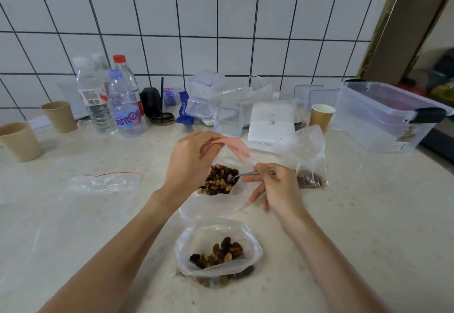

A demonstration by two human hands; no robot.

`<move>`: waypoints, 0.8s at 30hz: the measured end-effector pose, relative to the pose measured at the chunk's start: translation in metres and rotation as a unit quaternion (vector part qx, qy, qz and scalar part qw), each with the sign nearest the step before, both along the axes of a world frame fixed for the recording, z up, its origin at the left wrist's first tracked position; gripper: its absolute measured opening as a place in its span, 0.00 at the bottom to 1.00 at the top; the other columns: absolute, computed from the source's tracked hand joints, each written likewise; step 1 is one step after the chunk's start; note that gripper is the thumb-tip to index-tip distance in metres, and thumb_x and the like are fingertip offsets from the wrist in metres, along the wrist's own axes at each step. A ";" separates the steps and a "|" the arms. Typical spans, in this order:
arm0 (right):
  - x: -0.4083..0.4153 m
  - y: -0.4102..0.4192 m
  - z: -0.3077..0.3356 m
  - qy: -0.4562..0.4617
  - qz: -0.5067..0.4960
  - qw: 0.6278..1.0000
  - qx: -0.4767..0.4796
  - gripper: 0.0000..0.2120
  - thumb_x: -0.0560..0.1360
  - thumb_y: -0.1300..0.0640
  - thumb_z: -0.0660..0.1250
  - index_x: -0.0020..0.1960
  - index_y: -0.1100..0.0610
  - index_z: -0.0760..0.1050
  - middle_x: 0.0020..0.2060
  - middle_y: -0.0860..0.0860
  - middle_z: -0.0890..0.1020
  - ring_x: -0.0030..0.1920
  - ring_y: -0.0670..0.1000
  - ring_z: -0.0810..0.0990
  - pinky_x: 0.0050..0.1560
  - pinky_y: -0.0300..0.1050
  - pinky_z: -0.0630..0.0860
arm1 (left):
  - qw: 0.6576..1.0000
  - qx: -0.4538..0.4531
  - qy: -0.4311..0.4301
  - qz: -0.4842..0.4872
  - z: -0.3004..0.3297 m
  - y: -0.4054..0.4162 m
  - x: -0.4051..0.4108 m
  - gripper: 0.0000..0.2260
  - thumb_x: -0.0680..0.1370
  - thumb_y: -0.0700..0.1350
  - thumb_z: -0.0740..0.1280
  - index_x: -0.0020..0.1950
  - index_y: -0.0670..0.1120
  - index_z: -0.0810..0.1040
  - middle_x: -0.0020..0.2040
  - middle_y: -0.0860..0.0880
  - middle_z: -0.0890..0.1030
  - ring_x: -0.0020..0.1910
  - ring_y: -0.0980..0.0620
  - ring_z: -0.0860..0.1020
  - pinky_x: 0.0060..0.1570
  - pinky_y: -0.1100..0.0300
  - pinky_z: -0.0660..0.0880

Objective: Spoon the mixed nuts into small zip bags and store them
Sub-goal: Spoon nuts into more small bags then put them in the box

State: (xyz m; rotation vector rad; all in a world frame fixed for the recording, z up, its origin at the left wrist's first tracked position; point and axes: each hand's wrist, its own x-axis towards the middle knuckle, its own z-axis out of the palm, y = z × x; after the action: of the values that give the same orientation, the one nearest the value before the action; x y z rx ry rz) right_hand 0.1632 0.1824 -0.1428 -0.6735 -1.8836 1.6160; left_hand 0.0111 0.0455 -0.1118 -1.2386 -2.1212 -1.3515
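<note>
Holding the pink-lipped mouth of the big nut bag (222, 165) up with my left hand (190, 163), fingers curled round the rim, I pinch the metal spoon (242, 176) in my right hand (275, 187). Its long axis lies nearly level, handle toward my right, bowl pointing left into the bag, just above the mixed nuts (218, 181).

Counting zip bags besides the big one: three small ones. One open bag (218, 249) sits nearest me on the counter (368, 226), mouth facing up, with a small heap of nuts and raisins in it. A second, filled bag (308, 158) stands just beyond my right hand, nuts at its bottom. A third, flat one with a red strip (105, 183) lies to my left, its strip running left to right.

Farther back I count three paper cups: two at the left (19, 144) (60, 116), one at the right (321, 116). Four water bottles (126, 106) stand grouped at the back left, and a fifth lies on its side behind them. Several clear clip-lid boxes (205, 99) are stacked in the middle, a white box (271, 123) beside them, and one large clear storage tub (383, 116) at the far right.

The counter is pale speckled stone; behind it rises a wall of white tiles (221, 30) with dark grout, and a brown door frame stands at the right.
</note>
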 end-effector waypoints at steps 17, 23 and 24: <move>-0.003 -0.019 -0.001 0.026 -0.003 0.996 -0.088 0.13 0.86 0.53 0.60 0.55 0.61 0.77 0.44 0.51 0.89 0.23 0.53 0.79 0.21 0.42 0.73 | 0.970 -0.229 -0.011 0.079 0.027 -0.020 -0.005 0.17 0.81 0.58 0.68 0.68 0.53 0.77 0.57 0.55 0.80 0.49 0.56 0.76 0.47 0.61 0.72; 0.007 -0.016 0.013 0.064 -0.020 0.989 -0.134 0.13 0.86 0.53 0.61 0.56 0.62 0.77 0.44 0.54 0.89 0.26 0.56 0.82 0.22 0.42 0.73 | 0.982 -0.171 0.024 0.080 0.041 -0.051 0.019 0.18 0.80 0.58 0.69 0.68 0.56 0.77 0.67 0.54 0.76 0.59 0.55 0.75 0.58 0.58 0.70; 0.009 -0.015 0.017 0.068 -0.020 0.988 -0.134 0.13 0.86 0.53 0.62 0.57 0.62 0.77 0.44 0.55 0.89 0.26 0.57 0.83 0.21 0.41 0.73 | 0.983 -0.163 0.030 0.082 0.043 -0.057 0.022 0.17 0.80 0.58 0.69 0.67 0.55 0.78 0.66 0.54 0.76 0.59 0.55 0.76 0.58 0.57 0.71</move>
State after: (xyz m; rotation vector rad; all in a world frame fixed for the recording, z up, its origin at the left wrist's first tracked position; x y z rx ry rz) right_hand 0.1717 0.1677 -0.1258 -0.6871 -1.5621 1.8582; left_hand 0.0334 -0.0113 -0.0691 -1.1695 -2.4092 -0.9107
